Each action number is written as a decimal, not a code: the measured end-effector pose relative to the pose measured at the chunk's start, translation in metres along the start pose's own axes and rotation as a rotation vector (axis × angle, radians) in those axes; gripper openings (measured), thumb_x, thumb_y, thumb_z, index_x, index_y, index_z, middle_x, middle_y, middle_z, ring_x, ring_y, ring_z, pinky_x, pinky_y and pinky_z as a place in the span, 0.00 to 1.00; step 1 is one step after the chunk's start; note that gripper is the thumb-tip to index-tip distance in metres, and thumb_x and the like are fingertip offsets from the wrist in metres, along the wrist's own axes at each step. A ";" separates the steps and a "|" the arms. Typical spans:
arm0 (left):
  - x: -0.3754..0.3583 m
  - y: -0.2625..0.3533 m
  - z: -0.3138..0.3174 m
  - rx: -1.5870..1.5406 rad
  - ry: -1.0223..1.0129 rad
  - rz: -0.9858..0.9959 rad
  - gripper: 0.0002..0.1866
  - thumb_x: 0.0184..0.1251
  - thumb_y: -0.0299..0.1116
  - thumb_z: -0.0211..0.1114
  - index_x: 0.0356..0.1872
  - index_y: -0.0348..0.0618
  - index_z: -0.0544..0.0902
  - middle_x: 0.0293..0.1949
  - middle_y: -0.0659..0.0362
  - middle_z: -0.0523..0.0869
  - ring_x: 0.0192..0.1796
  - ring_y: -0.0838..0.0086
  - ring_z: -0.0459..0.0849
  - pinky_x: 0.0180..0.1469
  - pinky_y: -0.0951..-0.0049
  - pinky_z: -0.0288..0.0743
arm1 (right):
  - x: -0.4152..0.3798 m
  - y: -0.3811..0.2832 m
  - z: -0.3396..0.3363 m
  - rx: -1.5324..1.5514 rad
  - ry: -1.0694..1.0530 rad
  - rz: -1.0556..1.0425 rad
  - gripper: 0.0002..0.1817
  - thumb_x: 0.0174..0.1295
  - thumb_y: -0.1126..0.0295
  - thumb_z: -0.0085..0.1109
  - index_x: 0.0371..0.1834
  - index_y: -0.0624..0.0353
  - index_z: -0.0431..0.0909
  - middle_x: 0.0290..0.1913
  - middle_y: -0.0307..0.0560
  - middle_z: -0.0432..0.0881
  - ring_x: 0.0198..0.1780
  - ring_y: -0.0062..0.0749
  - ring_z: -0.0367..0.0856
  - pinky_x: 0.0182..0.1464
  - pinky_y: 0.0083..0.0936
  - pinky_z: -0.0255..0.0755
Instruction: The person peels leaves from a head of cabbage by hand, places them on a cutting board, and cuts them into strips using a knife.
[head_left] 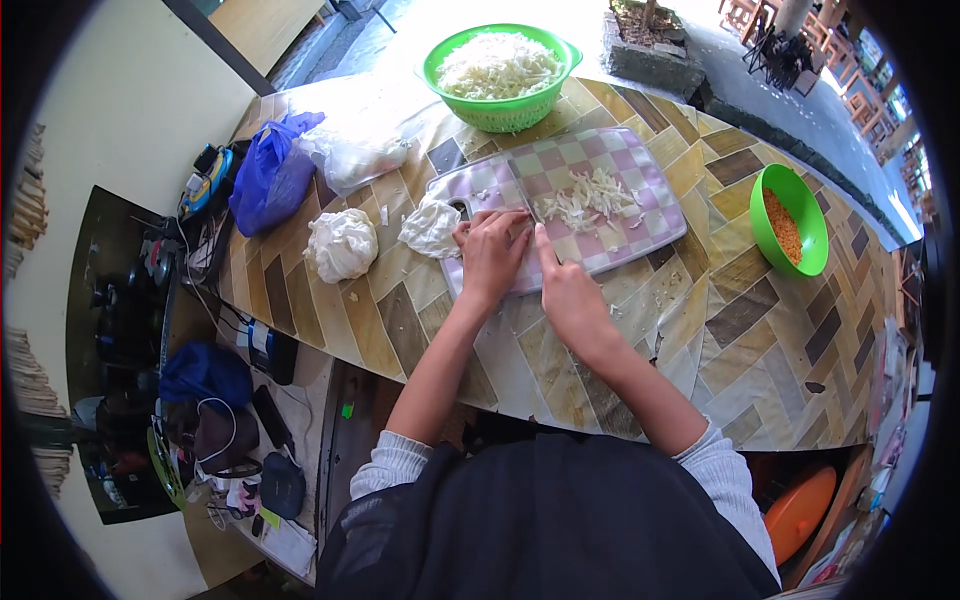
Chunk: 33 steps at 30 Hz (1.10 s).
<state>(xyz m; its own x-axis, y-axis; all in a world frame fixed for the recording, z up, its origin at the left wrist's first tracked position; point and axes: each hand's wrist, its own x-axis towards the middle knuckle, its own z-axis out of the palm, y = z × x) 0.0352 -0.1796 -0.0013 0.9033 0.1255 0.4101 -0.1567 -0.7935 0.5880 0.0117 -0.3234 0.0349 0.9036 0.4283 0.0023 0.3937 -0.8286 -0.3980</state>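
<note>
A checked pink and cream cutting board (655, 222) lies on the table. My right hand (578, 300) grips a knife (522, 188), its forefinger stretched along the top and its blade pointing away from me over the board. My left hand (492, 252) is beside the blade, fingers bent and pressed down at the board's near left part; whatever is under them is hidden. Left of that hand, a crumpled piece of pale cabbage (430, 228) overlaps the board's edge. Shredded cabbage (590, 200) is heaped right of the knife.
Behind the board stands a green colander (505, 112) full of shreds. A green bowl (812, 235) with orange contents is at right. Left are a pale cabbage-like lump (342, 245), a clear plastic bag (360, 160) and a blue bag (270, 175). The table edge (520, 412) runs before me.
</note>
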 end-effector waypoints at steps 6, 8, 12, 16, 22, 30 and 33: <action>0.002 -0.007 0.003 -0.087 0.007 0.037 0.11 0.61 0.33 0.67 0.43 0.42 0.85 0.48 0.56 0.86 0.53 0.62 0.82 0.62 0.52 0.65 | 0.025 0.007 0.011 0.018 0.027 -0.023 0.36 0.61 0.78 0.50 0.75 0.64 0.53 0.30 0.67 0.83 0.34 0.58 0.86 0.36 0.47 0.81; -0.001 -0.005 -0.003 -0.006 -0.023 0.113 0.10 0.63 0.32 0.65 0.43 0.41 0.85 0.48 0.55 0.86 0.53 0.62 0.82 0.63 0.50 0.65 | 0.029 0.014 0.004 0.117 0.009 -0.041 0.35 0.61 0.77 0.51 0.74 0.64 0.54 0.30 0.68 0.83 0.34 0.59 0.85 0.37 0.48 0.80; -0.001 -0.004 -0.004 0.029 -0.055 0.138 0.09 0.64 0.32 0.64 0.42 0.42 0.86 0.47 0.57 0.86 0.54 0.64 0.82 0.65 0.52 0.64 | 0.020 0.012 -0.016 0.243 -0.009 -0.038 0.31 0.66 0.76 0.48 0.74 0.63 0.55 0.29 0.69 0.81 0.35 0.63 0.83 0.39 0.50 0.77; 0.001 -0.003 -0.004 0.048 -0.046 0.126 0.08 0.65 0.32 0.63 0.40 0.43 0.87 0.47 0.58 0.87 0.53 0.65 0.83 0.65 0.57 0.62 | 0.006 0.008 -0.006 0.149 -0.021 -0.023 0.35 0.61 0.77 0.51 0.74 0.64 0.55 0.30 0.68 0.82 0.35 0.60 0.85 0.38 0.48 0.80; 0.005 -0.004 -0.005 -0.017 -0.013 0.078 0.07 0.62 0.31 0.66 0.38 0.42 0.87 0.42 0.56 0.89 0.48 0.61 0.85 0.61 0.61 0.67 | 0.006 -0.001 0.014 -0.100 0.041 -0.028 0.36 0.61 0.78 0.51 0.75 0.61 0.55 0.29 0.66 0.83 0.34 0.53 0.87 0.36 0.43 0.83; 0.010 -0.014 0.000 -0.123 -0.007 -0.041 0.07 0.58 0.31 0.68 0.37 0.45 0.84 0.36 0.59 0.89 0.44 0.64 0.86 0.58 0.62 0.64 | 0.022 0.012 -0.015 0.286 0.019 -0.061 0.30 0.66 0.75 0.48 0.73 0.64 0.58 0.30 0.69 0.82 0.34 0.63 0.84 0.39 0.50 0.79; 0.011 -0.015 0.002 -0.138 -0.001 -0.079 0.06 0.57 0.31 0.68 0.35 0.46 0.83 0.33 0.60 0.88 0.42 0.66 0.85 0.54 0.63 0.64 | 0.010 0.009 -0.015 0.261 -0.016 -0.024 0.29 0.68 0.74 0.47 0.73 0.63 0.58 0.29 0.69 0.82 0.35 0.63 0.83 0.39 0.52 0.77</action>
<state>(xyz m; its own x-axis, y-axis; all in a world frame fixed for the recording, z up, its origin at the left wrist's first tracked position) 0.0488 -0.1678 -0.0072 0.9156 0.1831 0.3580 -0.1388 -0.6918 0.7087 0.0267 -0.3318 0.0456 0.8912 0.4536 0.0010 0.3560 -0.6981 -0.6213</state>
